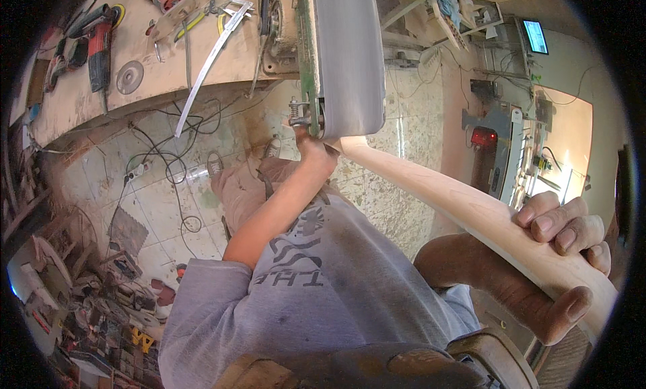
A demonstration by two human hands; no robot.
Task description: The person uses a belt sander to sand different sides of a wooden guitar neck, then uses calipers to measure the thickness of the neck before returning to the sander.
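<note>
A long, pale, smooth wooden piece [437,190] slants from the lower right up to the rounded lower end of a belt sander [350,66]. Its thick end is in my right hand [511,281], fingers over the top edge and thumb along the near side. Towards the sander the wood narrows, and its end passes beneath the grey belt. My left hand [316,153] is closed about that narrow end, close against the sander's lower end; its fingers are largely hidden. The belt looks streaked, and its contact with the wood is out of sight.
On the workbench [229,56] at the left lie a caliper [212,66], a red-and-black power tool [99,49] and a grey disc [130,77]. Cables [171,143] tangle across the floor. Clutter [108,301] fills the lower left. A lit screen [535,36] hangs at the far right.
</note>
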